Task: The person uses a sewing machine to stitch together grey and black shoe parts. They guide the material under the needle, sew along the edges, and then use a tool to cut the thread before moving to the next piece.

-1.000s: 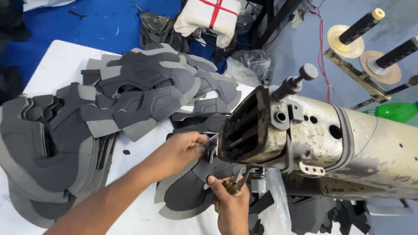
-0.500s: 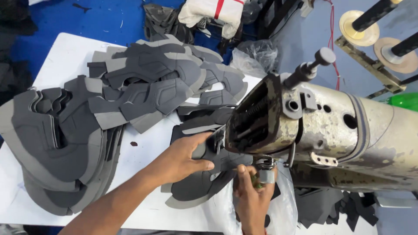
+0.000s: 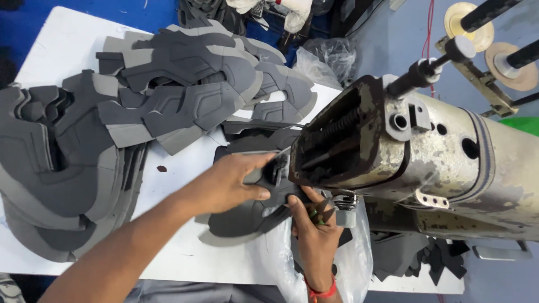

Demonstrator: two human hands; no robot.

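A grey and dark shoe-upper piece [image 3: 247,216] lies flat on the white table [image 3: 67,45] under the head of an old cream sewing machine [image 3: 410,157]. My left hand [image 3: 233,182] presses on the piece and pinches its edge beside the machine head. My right hand [image 3: 311,224] sits below the needle area, fingers closed on the piece's near edge together with a small green-handled tool. The needle itself is hidden behind the machine head.
Large heaps of grey cut shoe-upper pieces [image 3: 168,78] cover the left and back of the table. A clear plastic bag [image 3: 353,258] hangs by the front edge. Dark scraps [image 3: 426,255] lie under the machine. Thread stands [image 3: 494,33] rise at the back right.
The view has shifted closer. My left hand slid the piece further under the machine head, and my right hand stayed at the needle area.
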